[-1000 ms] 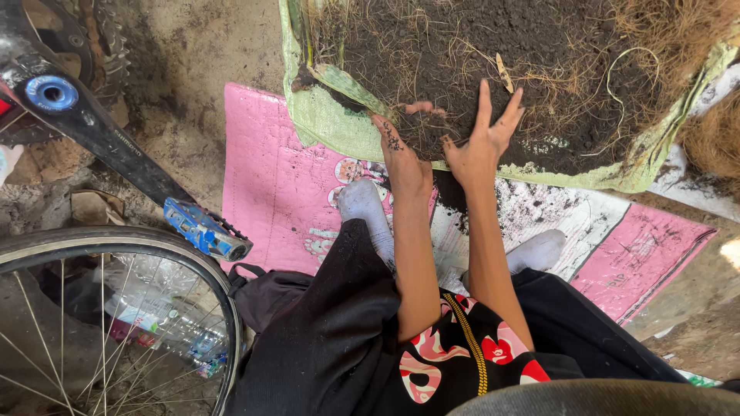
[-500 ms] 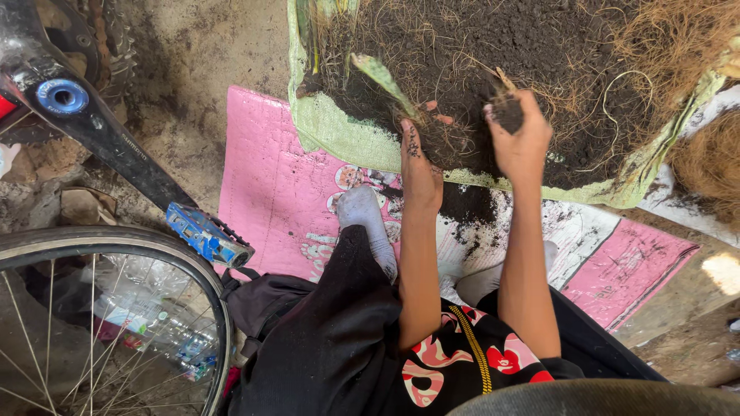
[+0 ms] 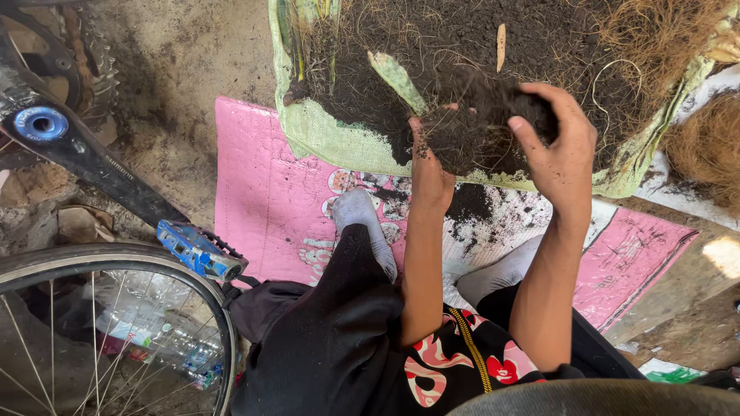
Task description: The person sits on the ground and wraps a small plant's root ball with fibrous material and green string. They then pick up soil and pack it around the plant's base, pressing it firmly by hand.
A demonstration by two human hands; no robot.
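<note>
Both hands are raised together over the near edge of a green woven sack (image 3: 324, 135) that is spread open and heaped with dark soil (image 3: 462, 46) and fibrous roots. My left hand (image 3: 428, 166) and my right hand (image 3: 559, 146) cup one clump of dark soil and roots (image 3: 478, 127) between them. The fingers of both are dirty with soil. Spilled soil lies on the pink printed mat (image 3: 266, 200) just below the clump. My legs in black trousers and grey socks (image 3: 362, 219) rest on the mat.
A bicycle stands at the left: black crank arm (image 3: 85, 158), blue pedal (image 3: 196, 250), chainring and spoked wheel (image 3: 116, 323). Plastic bottles lie behind the spokes. A mound of brown coconut fibre (image 3: 705, 146) sits at the right edge. Bare dirt ground surrounds the mat.
My hands went from lying flat and open on the soil to closing on a clump and lifting it toward me off the sack.
</note>
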